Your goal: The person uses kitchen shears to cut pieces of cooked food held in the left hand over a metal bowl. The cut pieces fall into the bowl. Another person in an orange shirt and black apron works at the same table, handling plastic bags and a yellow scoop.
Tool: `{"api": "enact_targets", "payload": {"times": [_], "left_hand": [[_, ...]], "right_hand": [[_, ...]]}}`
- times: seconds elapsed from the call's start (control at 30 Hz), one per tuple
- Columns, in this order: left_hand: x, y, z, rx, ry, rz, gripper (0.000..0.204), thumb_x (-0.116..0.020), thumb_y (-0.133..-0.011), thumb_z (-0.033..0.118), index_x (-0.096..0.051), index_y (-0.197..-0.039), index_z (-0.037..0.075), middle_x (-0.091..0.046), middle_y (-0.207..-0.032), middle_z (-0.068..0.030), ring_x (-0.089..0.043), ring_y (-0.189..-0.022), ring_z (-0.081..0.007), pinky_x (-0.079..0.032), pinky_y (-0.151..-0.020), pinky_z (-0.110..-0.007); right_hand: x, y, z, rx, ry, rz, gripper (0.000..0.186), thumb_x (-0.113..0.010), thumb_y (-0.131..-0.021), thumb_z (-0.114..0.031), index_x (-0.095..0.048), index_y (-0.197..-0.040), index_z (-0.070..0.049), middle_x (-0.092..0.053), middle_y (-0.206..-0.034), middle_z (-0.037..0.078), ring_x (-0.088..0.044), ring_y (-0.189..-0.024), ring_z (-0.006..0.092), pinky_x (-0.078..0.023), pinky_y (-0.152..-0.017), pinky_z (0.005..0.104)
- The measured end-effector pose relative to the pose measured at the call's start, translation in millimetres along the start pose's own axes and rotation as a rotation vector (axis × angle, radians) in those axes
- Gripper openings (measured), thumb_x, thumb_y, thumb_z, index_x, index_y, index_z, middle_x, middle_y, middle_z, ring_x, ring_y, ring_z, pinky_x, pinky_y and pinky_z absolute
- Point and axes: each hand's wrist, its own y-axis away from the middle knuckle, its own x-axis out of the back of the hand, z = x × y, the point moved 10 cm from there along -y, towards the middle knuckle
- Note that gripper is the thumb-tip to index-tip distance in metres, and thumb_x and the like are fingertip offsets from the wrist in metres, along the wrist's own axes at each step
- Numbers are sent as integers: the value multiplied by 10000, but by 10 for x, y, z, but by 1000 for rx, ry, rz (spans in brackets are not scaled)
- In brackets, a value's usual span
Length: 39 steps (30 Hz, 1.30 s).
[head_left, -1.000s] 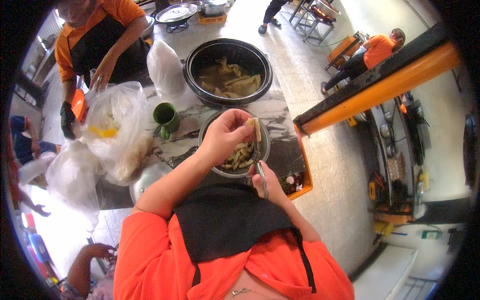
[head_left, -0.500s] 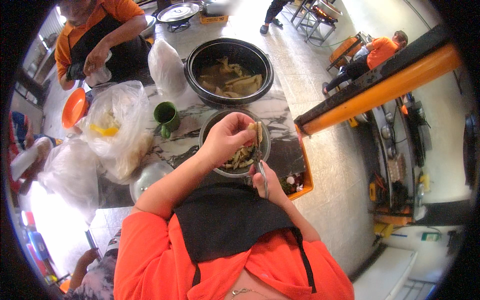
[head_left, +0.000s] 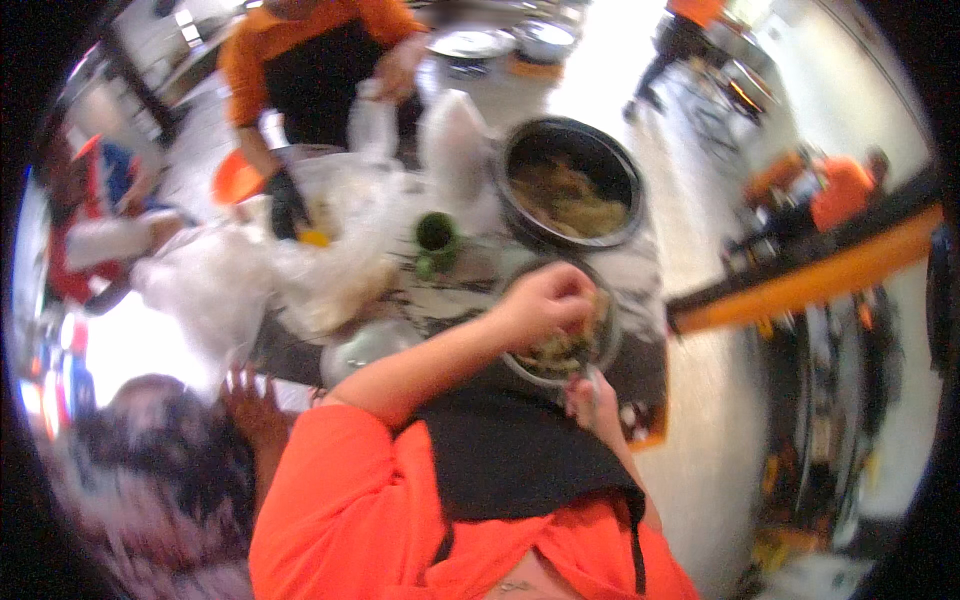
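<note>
My left hand (head_left: 548,308) is closed in a pinch on a pale strip of food (head_left: 602,310) above a metal bowl (head_left: 612,352). Cut pale pieces (head_left: 553,353) lie in that bowl. At the bowl's near right rim, my right hand (head_left: 594,400) grips scissors (head_left: 592,376), whose blades are smeared by motion. Beyond the bowl stands a black pot (head_left: 632,225) with larger pale pieces (head_left: 570,195) inside. A green mug (head_left: 437,238) stands left of the bowl.
Plastic bags (head_left: 215,285) crowd the table's left side. A co-worker's dark-gloved hand (head_left: 287,207) is at an open bag (head_left: 355,205) there. A shiny metal dome (head_left: 370,350) lies by my left forearm. Another person's hand (head_left: 252,400) is at the near left. An orange-and-black beam (head_left: 810,270) juts in from the right.
My view has swung left, so the table sits farther right. The co-worker's gloved hand has come to the open bag. A person at the lower left shows more fully. My hands keep their holds.
</note>
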Motion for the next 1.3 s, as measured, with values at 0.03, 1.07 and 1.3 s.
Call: {"api": "enact_targets", "payload": {"times": [0.03, 1.07, 1.3], "left_hand": [[4, 8, 10, -69, -4, 0, 188, -606, -806, 117, -537, -948, 15, -581, -760, -38, -570, -659, -115, -482, -604, -261], [283, -207, 230, -155, 84, 267, 181, -547, -899, 134, -532, -1051, 38, -568, -908, -31, -554, -801, -100, -475, -686, -251], [202, -245, 419, -246, 6, 236, 155, -563, -885, 92, -543, -1024, 27, -606, -892, -52, -565, -769, -105, -471, -676, -237]], "right_hand": [[-28, -11, 6, -38, -147, -29, 372, -553, -878, -397, -508, -908, -28, -532, -651, 41, -519, -550, 146, -412, -495, 273], [10, 22, -381, -20, 230, -62, 549, -520, -821, -594, -484, -815, -47, -485, -666, 47, -474, -624, 165, -412, -586, 300], [14, 53, -472, -66, 262, -49, 517, -578, -803, -548, -484, -795, -40, -529, -688, 134, -541, -636, 294, -428, -596, 378]]}}
